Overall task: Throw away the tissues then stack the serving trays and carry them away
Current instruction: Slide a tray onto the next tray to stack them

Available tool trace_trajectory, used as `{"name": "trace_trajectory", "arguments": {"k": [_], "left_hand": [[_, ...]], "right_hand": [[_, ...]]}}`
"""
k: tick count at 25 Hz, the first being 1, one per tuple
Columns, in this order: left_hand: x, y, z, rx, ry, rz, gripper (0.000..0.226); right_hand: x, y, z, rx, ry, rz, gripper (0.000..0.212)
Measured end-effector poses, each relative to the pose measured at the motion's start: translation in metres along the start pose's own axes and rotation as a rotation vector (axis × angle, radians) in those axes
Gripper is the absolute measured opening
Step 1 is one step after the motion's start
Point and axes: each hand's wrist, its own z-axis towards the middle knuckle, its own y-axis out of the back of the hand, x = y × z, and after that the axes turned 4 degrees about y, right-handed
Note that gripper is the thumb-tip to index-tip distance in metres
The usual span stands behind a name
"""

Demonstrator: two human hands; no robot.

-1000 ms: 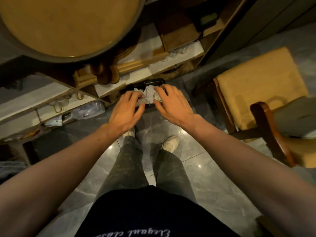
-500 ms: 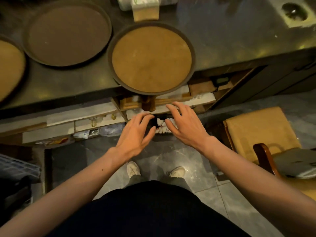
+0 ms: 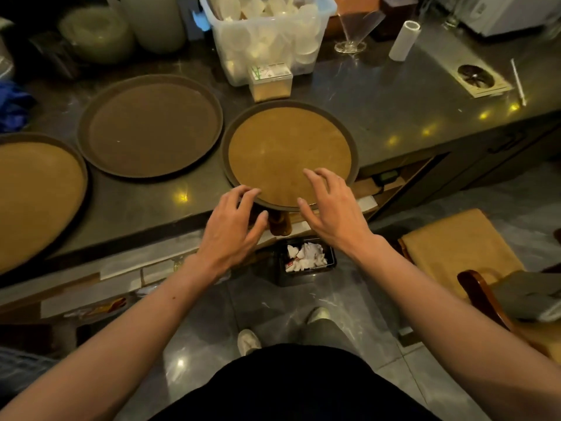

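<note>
Three round serving trays lie on the dark counter: a tan one [image 3: 288,141] in the middle overhanging the front edge, a brown one [image 3: 150,124] to its left, and another tan one [image 3: 33,196] at the far left. Crumpled white tissues [image 3: 305,256] fill a small black bin [image 3: 282,276] on the floor under the counter. My left hand [image 3: 232,229] hovers open by the near-left rim of the middle tray, fingertips at its edge. My right hand [image 3: 332,208] is open over the tray's near-right part. Neither hand holds anything.
A clear plastic bin of containers [image 3: 267,31], a toothpick box [image 3: 270,82], a glass [image 3: 355,28] and a paper roll [image 3: 403,41] stand behind the trays. A wooden chair with a yellow cushion [image 3: 461,247] stands to my right. Open shelves run under the counter.
My hands let go of the tissues into the bin, then rose from it to the front edge of the middle tray. The view tilted up from the floor to the counter.
</note>
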Motion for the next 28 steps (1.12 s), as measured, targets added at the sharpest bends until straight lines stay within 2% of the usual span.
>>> {"name": "trace_trajectory", "arguments": {"k": [10, 16, 20, 28], "left_hand": [[0.003, -0.019, 0.075, -0.004, 0.069, 0.045, 0.047], [0.000, -0.039, 0.113, -0.022, 0.308, 0.068, 0.048], [0.005, -0.048, 0.124, -0.027, 0.456, 0.060, 0.050], [0.030, -0.055, 0.135, -0.013, 0.624, 0.006, 0.051]], "right_hand": [[-0.061, -0.006, 0.060, 0.027, -0.070, 0.043, 0.060], [-0.126, -0.016, 0.098, 0.090, -0.105, 0.114, 0.061], [-0.158, -0.025, 0.113, 0.155, -0.155, 0.079, 0.064], [-0.183, -0.038, 0.121, 0.217, -0.363, 0.113, 0.068]]}}
